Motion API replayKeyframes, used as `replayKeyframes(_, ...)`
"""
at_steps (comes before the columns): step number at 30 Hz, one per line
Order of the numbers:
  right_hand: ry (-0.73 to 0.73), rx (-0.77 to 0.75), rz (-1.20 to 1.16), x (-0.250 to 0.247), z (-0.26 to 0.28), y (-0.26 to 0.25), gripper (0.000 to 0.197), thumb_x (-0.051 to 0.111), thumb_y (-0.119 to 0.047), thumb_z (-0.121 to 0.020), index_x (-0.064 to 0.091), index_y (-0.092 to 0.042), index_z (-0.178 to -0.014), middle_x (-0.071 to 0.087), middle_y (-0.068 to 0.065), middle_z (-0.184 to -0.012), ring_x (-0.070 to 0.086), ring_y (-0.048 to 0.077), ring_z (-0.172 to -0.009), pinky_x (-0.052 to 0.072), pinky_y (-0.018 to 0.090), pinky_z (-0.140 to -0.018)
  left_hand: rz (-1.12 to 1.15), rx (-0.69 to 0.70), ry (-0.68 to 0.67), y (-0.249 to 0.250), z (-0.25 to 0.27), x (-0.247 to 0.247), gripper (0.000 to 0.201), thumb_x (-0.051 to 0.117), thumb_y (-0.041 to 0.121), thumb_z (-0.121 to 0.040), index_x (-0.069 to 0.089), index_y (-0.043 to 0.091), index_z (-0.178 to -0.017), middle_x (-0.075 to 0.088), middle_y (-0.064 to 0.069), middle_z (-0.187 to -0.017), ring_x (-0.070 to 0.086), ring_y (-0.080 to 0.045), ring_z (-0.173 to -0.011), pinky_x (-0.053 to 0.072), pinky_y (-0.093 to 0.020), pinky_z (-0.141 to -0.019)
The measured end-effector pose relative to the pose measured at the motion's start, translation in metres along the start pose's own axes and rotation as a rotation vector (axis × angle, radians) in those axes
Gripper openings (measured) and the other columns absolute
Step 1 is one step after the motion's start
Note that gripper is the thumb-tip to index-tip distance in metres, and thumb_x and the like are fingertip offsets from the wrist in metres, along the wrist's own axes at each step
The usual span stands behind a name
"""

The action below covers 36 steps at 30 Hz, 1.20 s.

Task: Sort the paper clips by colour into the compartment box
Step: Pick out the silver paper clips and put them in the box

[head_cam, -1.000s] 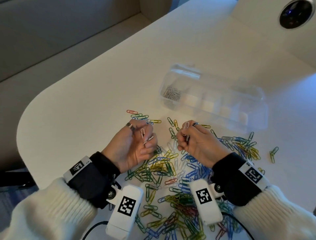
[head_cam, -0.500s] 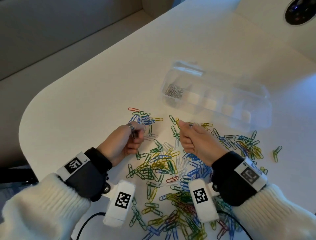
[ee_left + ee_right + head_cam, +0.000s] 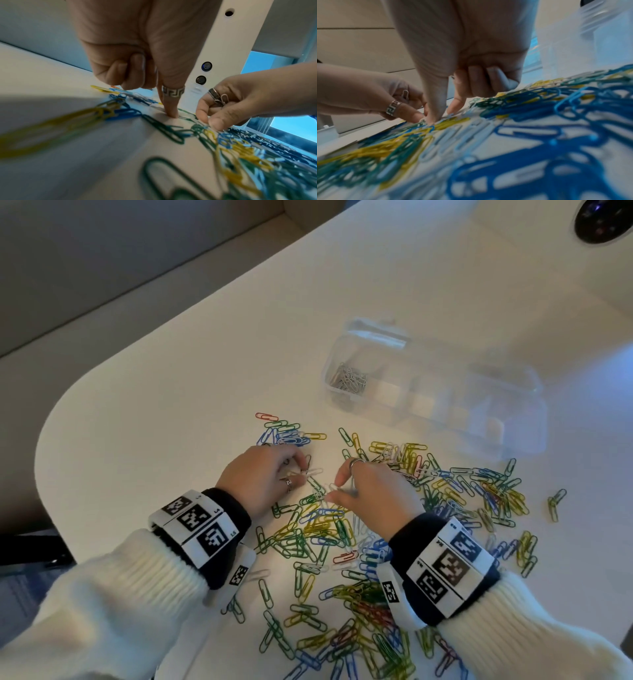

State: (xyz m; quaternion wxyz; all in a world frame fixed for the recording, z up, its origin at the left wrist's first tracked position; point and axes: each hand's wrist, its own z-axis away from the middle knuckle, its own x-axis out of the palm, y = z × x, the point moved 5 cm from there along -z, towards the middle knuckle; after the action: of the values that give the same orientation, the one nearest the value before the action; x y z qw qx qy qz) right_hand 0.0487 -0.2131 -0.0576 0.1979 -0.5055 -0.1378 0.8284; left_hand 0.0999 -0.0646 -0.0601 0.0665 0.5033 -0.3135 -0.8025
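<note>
The head view looks steeply down from above the white table (image 3: pixel 171 378), facing toward 12 o'clock, taking in both hands and the compartment box (image 3: pixel 435 392) at about 1 o'clock. The left wrist view sits almost at tabletop level, very near the left hand (image 3: pixel 137 54), looking along it with the right hand (image 3: pixel 240 100) at 3 o'clock. The right wrist view is equally low and close behind the right hand (image 3: pixel 471 47), the left hand (image 3: pixel 373 98) at 9 o'clock. All three share the scattered paper clips (image 3: pixel 325 529) between the fingertips.
</note>
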Motion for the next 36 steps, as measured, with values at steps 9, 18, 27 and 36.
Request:
replayKeyframes(9, 0.027, -0.111, 0.221, 0.004, 0.001, -0.016, 0.023, 0.041, -0.027, -0.095, 0.053, -0.010, -0.104, 0.064, 0.005, -0.099, 0.062, 0.027, -0.086, 0.045, 0.031, -0.065, -0.112, 0.003, -0.106, 0.001, -0.003, 0.006, 0.012, 0.053, 0.033, -0.092, 0.052, 0.021, -0.091, 0.044, 0.013, -0.069, 0.046, -0.012, -0.071, 0.030, -0.025, -0.063)
replayKeyframes(18, -0.051, -0.139, 0.299, 0.006, -0.008, -0.009, 0.009, 0.037, -0.016, -0.093, 0.039, -0.009, -0.087, 0.046, 0.000, -0.068, 0.048, 0.023, -0.064, 0.034, 0.027, -0.051, 1.031, -0.278, -0.184, -0.007, 0.018, -0.003, 0.012, 0.050, 0.014, -0.089, 0.052, 0.011, -0.078, 0.047, 0.004, -0.065, 0.032, -0.003, -0.046, 0.029, -0.011, -0.044)
replayKeyframes(27, -0.010, -0.114, -0.919, -0.024, 0.013, 0.014, 0.020, 0.030, -0.009, -0.097, 0.033, -0.013, -0.077, 0.030, 0.003, -0.063, 0.024, 0.014, -0.055, 0.020, 0.032, -0.053, 1.683, -0.222, -0.549, 0.018, 0.023, 0.008, 0.028, 0.075, 0.011, -0.072, 0.049, 0.006, -0.083, 0.051, -0.005, -0.067, 0.051, -0.013, -0.057, 0.047, -0.022, -0.051)
replayKeyframes(36, -0.076, -0.038, -1.518, -0.016, 0.019, 0.033, 0.015, 0.039, -0.006, -0.083, 0.036, -0.014, -0.070, 0.043, 0.003, -0.057, 0.031, 0.013, -0.049, 0.021, 0.023, -0.045, 1.249, -0.456, -0.312, 0.014, 0.014, 0.015, 0.033, 0.040, 0.014, -0.091, 0.047, 0.014, -0.059, 0.034, 0.003, -0.055, 0.029, -0.009, -0.044, 0.026, -0.019, -0.042)
